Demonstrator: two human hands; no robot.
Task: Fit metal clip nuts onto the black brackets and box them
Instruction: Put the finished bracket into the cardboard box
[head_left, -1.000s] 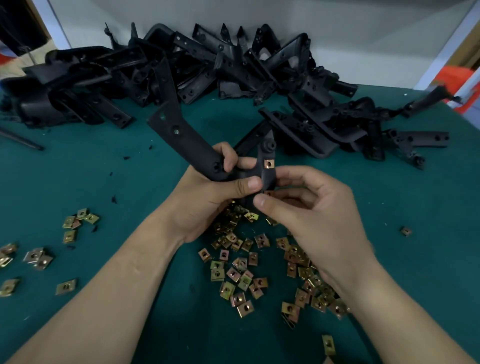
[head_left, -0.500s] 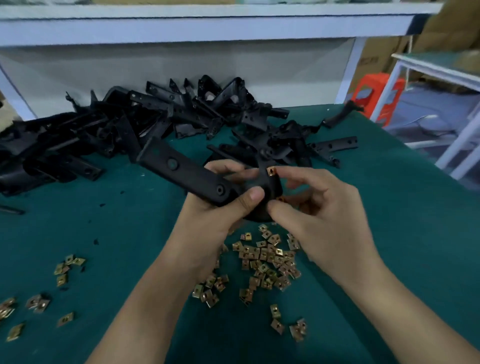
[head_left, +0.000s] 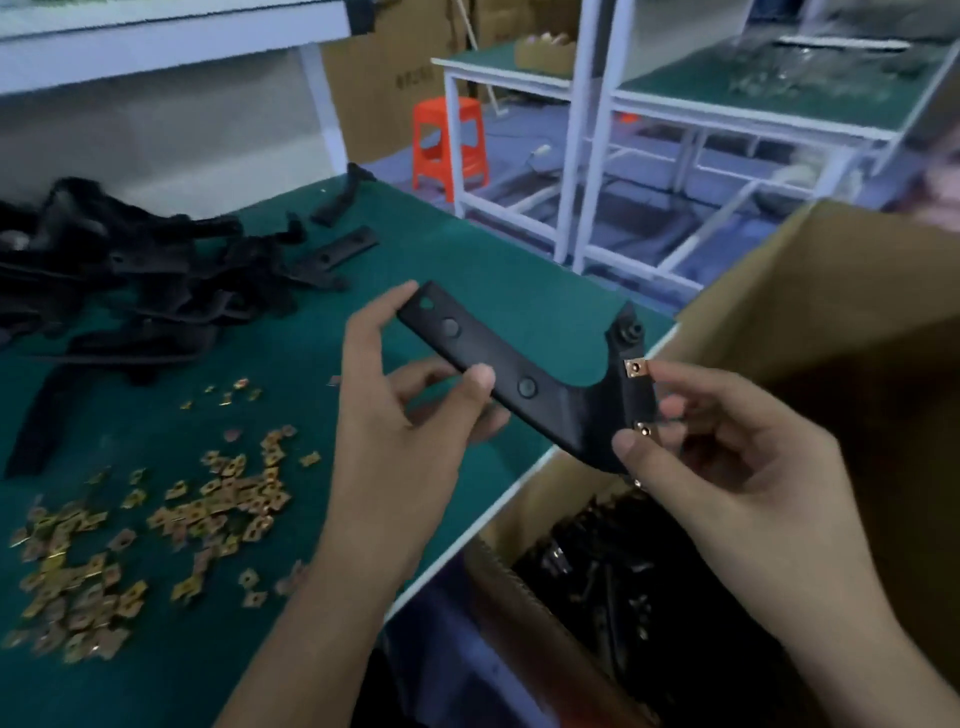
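A black bracket (head_left: 524, 374) hangs in the air over the table's right edge, held at both ends. My left hand (head_left: 410, 410) pinches its long arm between thumb and fingers. My right hand (head_left: 727, 457) grips the short end, where two metal clip nuts (head_left: 635, 368) sit on the bracket. Below the right hand stands an open cardboard box (head_left: 810, 322) with several black brackets inside it (head_left: 613, 566). Loose brass-coloured clip nuts (head_left: 208, 514) lie scattered on the green table. A heap of bare black brackets (head_left: 130, 275) lies at the back left.
The green table (head_left: 322, 519) ends in a white edge beside the box. Beyond it are white-framed workbenches (head_left: 649, 135), an orange stool (head_left: 449, 140) and stacked cartons at the back.
My view has swung right, away from the bracket heap. Both hands have carried the bracket to the table's right edge over the open box. The left hand has shifted along the long arm.
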